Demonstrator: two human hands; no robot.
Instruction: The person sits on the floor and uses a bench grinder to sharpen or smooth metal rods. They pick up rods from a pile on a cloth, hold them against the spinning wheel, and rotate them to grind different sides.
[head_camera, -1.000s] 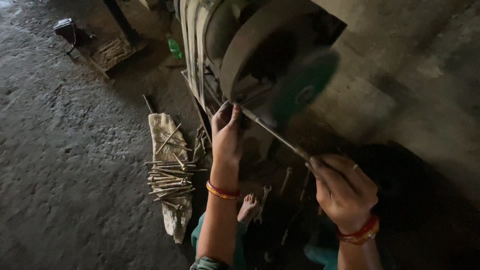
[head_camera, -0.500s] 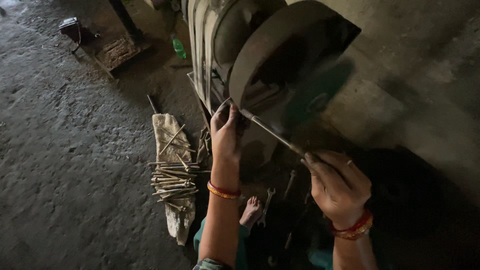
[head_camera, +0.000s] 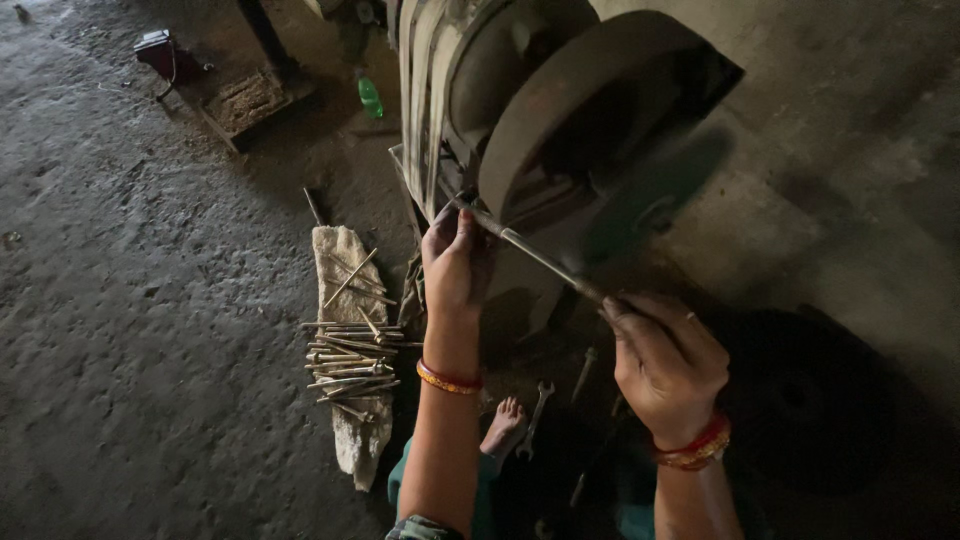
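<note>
A thin metal rod (head_camera: 535, 256) runs slantwise across the front of a big grinding machine (head_camera: 560, 130). My left hand (head_camera: 456, 265) grips the rod's upper left end, pressed close against the machine's wheel. My right hand (head_camera: 664, 362) is closed around the rod's lower right end. Both wrists wear red and gold bangles. The rod's far tip is hidden against the wheel.
A pile of several metal rods (head_camera: 350, 355) lies on a pale cloth (head_camera: 352, 440) on the dark floor to the left. A spanner (head_camera: 532, 420) and a bare foot (head_camera: 503, 425) are below the machine. A green bottle (head_camera: 370, 97) and a small box (head_camera: 160, 50) sit farther back.
The view has shifted slightly, and the machine looks larger and higher in the frame. Both hands keep hold of the rod against the wheel, in nearly the same pose.
</note>
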